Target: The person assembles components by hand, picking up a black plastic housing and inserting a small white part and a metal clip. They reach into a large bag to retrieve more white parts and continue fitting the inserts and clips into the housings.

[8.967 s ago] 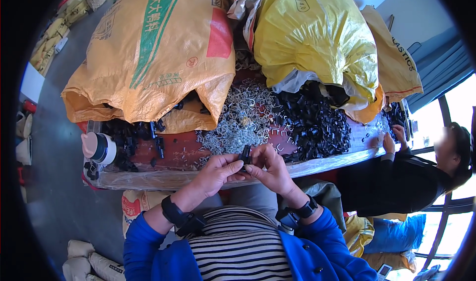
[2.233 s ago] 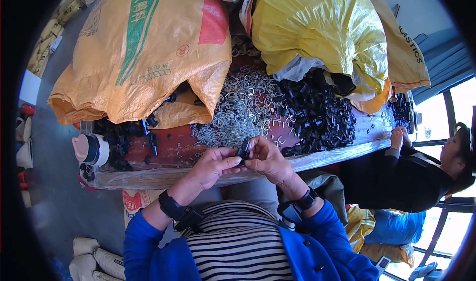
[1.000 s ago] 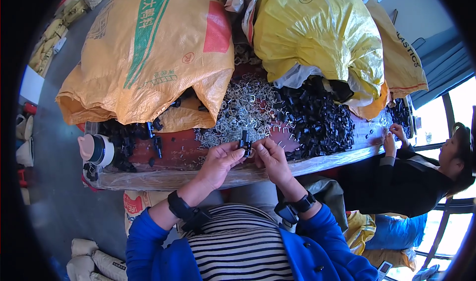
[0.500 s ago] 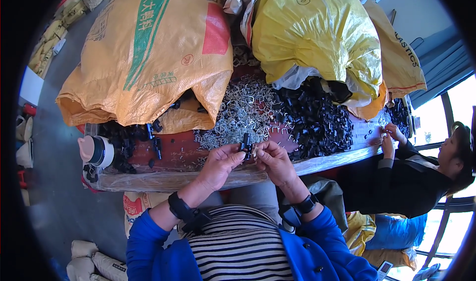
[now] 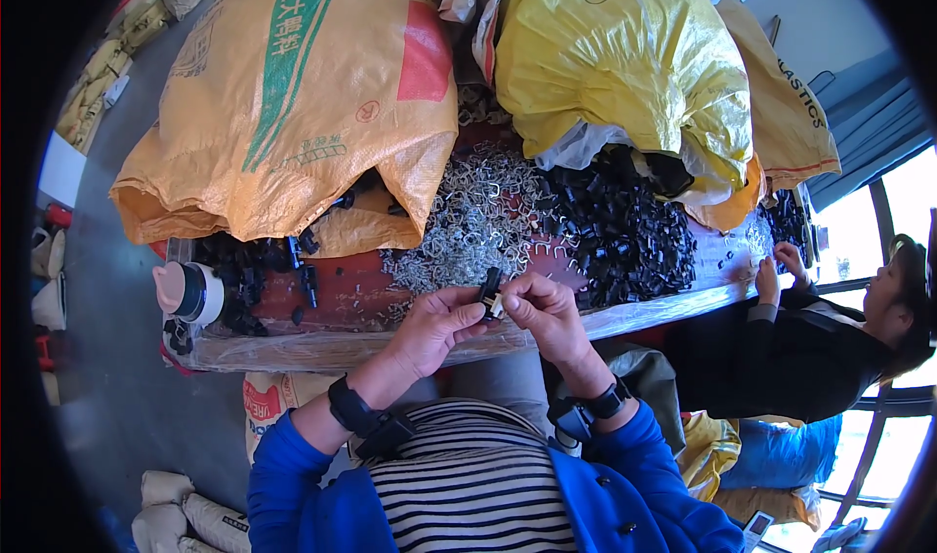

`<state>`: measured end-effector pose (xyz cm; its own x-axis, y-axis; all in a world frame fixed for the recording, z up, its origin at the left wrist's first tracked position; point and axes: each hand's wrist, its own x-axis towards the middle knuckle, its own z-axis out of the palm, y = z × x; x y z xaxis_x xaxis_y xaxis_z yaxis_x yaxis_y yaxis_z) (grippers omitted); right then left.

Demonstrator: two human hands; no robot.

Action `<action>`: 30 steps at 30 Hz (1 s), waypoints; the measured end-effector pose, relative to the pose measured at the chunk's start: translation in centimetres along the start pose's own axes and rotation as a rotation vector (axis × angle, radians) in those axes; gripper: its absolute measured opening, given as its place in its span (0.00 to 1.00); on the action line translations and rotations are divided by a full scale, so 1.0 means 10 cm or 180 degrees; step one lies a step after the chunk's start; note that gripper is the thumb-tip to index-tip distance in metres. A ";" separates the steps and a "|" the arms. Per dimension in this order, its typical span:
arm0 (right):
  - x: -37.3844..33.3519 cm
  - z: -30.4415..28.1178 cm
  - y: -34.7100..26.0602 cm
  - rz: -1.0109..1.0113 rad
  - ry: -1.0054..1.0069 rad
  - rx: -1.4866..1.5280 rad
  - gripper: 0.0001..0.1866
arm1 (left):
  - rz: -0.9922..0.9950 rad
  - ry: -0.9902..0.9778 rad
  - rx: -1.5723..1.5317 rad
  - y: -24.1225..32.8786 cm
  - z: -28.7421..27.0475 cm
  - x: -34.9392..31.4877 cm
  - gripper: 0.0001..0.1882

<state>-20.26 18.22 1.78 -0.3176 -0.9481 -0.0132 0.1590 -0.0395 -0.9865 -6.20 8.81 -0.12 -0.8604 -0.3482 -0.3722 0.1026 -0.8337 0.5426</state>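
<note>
Over the table's near edge, my left hand [image 5: 436, 328] is closed on a small black plastic part [image 5: 489, 287], pinched between thumb and fingers. My right hand [image 5: 549, 319] pinches a small pale metal clip [image 5: 497, 306] and holds it against the black part's right side. How far the clip sits in the part cannot be made out. Just beyond my hands lies a heap of shiny U-shaped metal clips [image 5: 468, 226]. To its right is a pile of small black plastic pieces [image 5: 634, 241].
A large orange woven sack [image 5: 322, 84] and a yellow one [image 5: 625, 55] stand on the red table [image 5: 337, 294]. More black parts [image 5: 234, 270] and a pink-lidded white cup [image 5: 190, 292] are at the left. A co-worker [image 5: 810, 338] sits at the right, hands over the table.
The pale clip has come up against the black part, which has tilted and shifted slightly right. My right hand has moved a little left and up. The co-worker's hands have spread apart slightly.
</note>
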 end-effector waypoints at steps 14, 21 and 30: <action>0.02 -0.09 0.03 0.0368 0.0000 -0.0040 0.08 | -0.0369 0.0043 0.0398 -0.01 0.03 0.04 0.11; 0.55 -0.87 0.19 -0.0578 0.1134 -0.3926 0.10 | -0.0285 0.0021 0.0471 0.08 0.00 0.10 0.10; 0.60 -0.94 0.31 -0.0607 0.1087 -0.4353 0.08 | -0.0165 0.0072 0.0377 0.06 -0.05 0.04 0.09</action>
<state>-30.45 15.40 -2.90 -0.4688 -0.8337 0.2918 -0.8628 0.3616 -0.3532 -6.25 7.98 -0.37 -0.8514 -0.3165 -0.4183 -0.0027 -0.7948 0.6068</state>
